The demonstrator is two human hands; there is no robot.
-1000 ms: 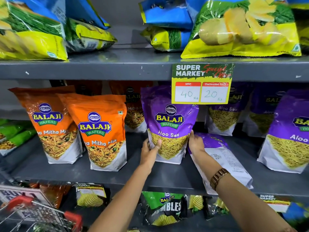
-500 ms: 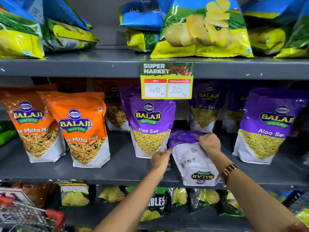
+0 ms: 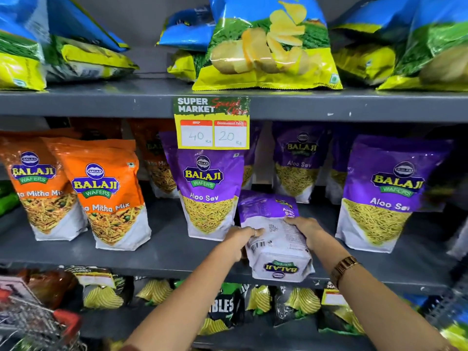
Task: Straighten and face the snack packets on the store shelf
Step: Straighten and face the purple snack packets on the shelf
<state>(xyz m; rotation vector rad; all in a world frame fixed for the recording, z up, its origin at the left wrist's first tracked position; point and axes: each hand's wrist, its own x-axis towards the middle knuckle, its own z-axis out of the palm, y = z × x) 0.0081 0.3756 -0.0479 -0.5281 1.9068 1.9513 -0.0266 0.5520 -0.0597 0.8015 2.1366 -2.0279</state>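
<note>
With the fingers (image 3: 255,233) of both hands closed around the fallen purple packet (image 3: 274,239), lying back-up at the middle shelf (image 3: 162,252) front edge, I'd tip its top up toward twelve o'clock, turn the label outward, and stand it at three o'clock of the upright purple packet (image 3: 209,188).

Grey metal store shelving, three tiers in view. Upper shelf (image 3: 106,103) with a scuffed, chipped front edge; middle shelf (image 3: 162,252) dark grey and slightly glossy; lower tier in shadow. Plain grey back panel (image 3: 149,24) behind the top tier. Price tag (image 3: 212,122) hanging from the upper edge. Wire trolley (image 3: 38,323) with red corners at bottom left. Even, soft overhead light.
</note>
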